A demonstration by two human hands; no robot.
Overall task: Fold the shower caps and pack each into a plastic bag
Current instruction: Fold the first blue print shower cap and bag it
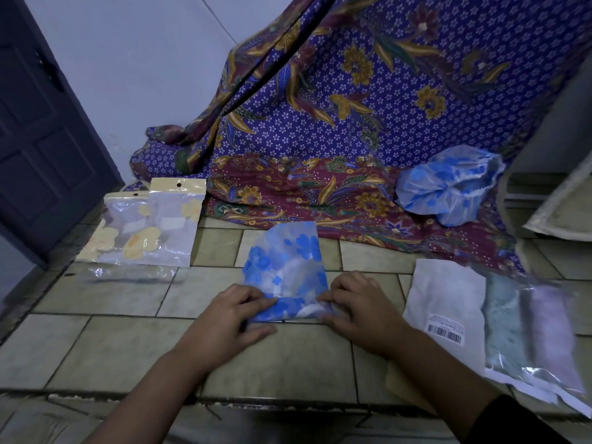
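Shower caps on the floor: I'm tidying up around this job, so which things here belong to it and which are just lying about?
Belongs to the job:
- blue shower cap being folded by left hand and right hand
- unfolded blue caps
- packed bags
- bag stack

Just lying about:
- batik cloth
- door

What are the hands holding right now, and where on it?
Both hands, left and right, pinch the blue-flowered shower cap at its folded near edge, one at each corner.
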